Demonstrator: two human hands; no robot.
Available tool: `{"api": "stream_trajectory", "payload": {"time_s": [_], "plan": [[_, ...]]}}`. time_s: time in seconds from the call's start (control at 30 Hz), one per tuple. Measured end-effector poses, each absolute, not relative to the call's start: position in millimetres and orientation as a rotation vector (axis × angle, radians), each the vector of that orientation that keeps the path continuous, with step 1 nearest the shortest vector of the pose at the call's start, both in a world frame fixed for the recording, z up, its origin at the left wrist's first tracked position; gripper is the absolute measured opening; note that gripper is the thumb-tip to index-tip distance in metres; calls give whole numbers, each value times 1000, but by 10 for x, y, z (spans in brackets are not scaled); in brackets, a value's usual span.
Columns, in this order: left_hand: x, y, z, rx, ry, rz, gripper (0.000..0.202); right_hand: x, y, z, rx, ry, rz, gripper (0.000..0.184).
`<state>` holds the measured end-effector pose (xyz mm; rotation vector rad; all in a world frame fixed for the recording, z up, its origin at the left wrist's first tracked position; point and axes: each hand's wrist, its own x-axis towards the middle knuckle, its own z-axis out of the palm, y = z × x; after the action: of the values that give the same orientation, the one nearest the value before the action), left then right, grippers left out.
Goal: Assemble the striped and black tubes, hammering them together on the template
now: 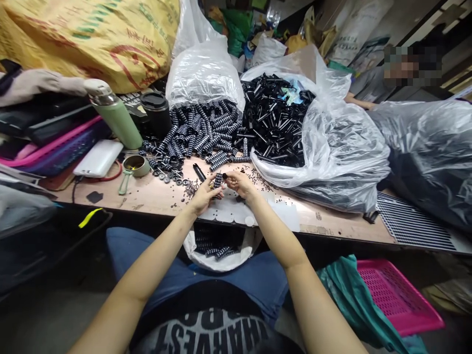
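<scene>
My left hand point(205, 197) is closed around a black-and-white patterned cylinder point(218, 181), held upright just above the table's front part. Close beside it, my right hand point(240, 185) pinches a small black piece point(224, 175) at the cylinder's upper end. Whether the piece touches the cylinder I cannot tell. A black tubular part point(199, 172) lies by my left fingers. Tiny dark rings point(191, 188) are scattered on the table around both hands. Behind them lies a pile of similar patterned cylinders point(201, 129), spilling from a clear plastic bag point(204, 73).
A large bag of black plastic parts point(275, 120) stands at the back right. At left are a green flask point(116, 115), a metal cup point(136, 165) and a white power bank point(99, 158). Below the edge hangs a white sack point(221, 264) holding cylinders. Another person point(372, 83) sits beyond.
</scene>
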<state>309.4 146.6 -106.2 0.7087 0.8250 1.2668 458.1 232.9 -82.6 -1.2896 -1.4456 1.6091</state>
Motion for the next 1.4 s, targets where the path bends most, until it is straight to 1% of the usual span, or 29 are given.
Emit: {"api": "stream_trajectory", "payload": {"time_s": [0.1, 0.2, 0.33, 0.57, 0.67, 0.83, 0.9, 0.97, 1.03, 1.1, 1.13, 1.2, 1.27, 1.3, 1.33, 1.37, 1.4], "plan": [[3184, 1470, -1099, 843, 909, 1279, 74, 4648, 2271, -777, -1238, -1236, 1771, 17], [3224, 1449, -1139, 1017, 1039, 1274, 63, 4707, 2223, -753, -1206, -1082, 1853, 17], [3246, 1416, -1174, 1195, 1176, 1273, 53, 4745, 2160, -745, -1163, -981, 1917, 20], [3288, 1358, -1133, 1262, 1205, 1263, 51, 4796, 2100, -732, -1174, -973, 1899, 27], [3292, 1326, -1119, 1314, 1231, 1303, 47, 4824, 2017, -695, -1156, -1230, 1726, 25], [3318, 1255, -1217, 1399, 1277, 1390, 49, 4815, 1887, -661, -1031, -1938, 1119, 22], [3337, 1238, -1292, 1381, 1276, 1415, 48, 4778, 1920, -714, -1142, -2106, 870, 23], [3344, 1239, -1350, 1329, 1276, 1434, 47, 4734, 1986, -790, -1298, -2208, 705, 22], [3318, 1258, -1353, 1224, 1281, 1449, 48, 4706, 2035, -851, -1378, -2246, 666, 19], [3250, 1284, -1285, 1131, 1312, 1495, 48, 4718, 2034, -865, -1320, -2143, 806, 15], [3203, 1296, -1228, 1123, 1338, 1528, 48, 4743, 2015, -851, -1254, -2049, 944, 15], [3108, 1314, -1088, 1214, 1367, 1539, 47, 4821, 1956, -783, -1103, -1841, 1318, 21], [3045, 1323, -951, 1314, 1321, 1412, 37, 4907, 1888, -678, -1011, -1715, 1614, 31], [3038, 1326, -896, 1296, 1288, 1331, 31, 4939, 1854, -622, -1009, -1711, 1650, 36], [3049, 1328, -855, 1233, 1263, 1268, 28, 4959, 1818, -571, -1024, -1754, 1598, 42], [3076, 1331, -828, 1139, 1250, 1234, 27, 4966, 1781, -528, -1039, -1841, 1466, 52], [3115, 1336, -816, 1038, 1245, 1229, 28, 4960, 1741, -501, -1041, -1966, 1286, 67]]}}
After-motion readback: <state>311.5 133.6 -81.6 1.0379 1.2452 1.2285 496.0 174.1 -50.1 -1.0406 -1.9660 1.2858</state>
